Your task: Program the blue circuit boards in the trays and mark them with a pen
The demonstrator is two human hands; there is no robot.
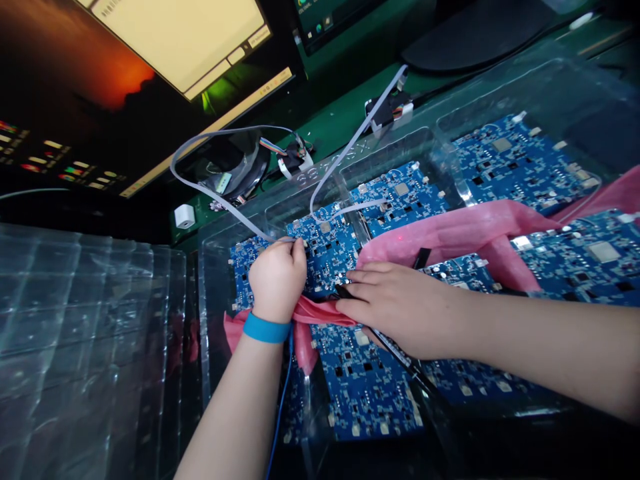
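My left hand (278,279), with a blue wristband (266,329) on the wrist, is closed in a pinch on the end of a grey flat cable (210,195) at the top edge of a blue circuit board (327,250). My right hand (395,303) lies over the same board's lower right corner with its fingers stretched towards the left hand. A thin black tool (400,360) runs under the right palm; how it is held is hidden. The boards sit in pockets of a clear plastic tray (215,267).
Several more blue boards (520,163) fill the tray, with pink film (460,230) lying across them. A second grey cable (350,143) runs to a connector (387,110) behind the tray. Stacked clear trays (85,347) stand at the left. Monitors (185,40) rise behind.
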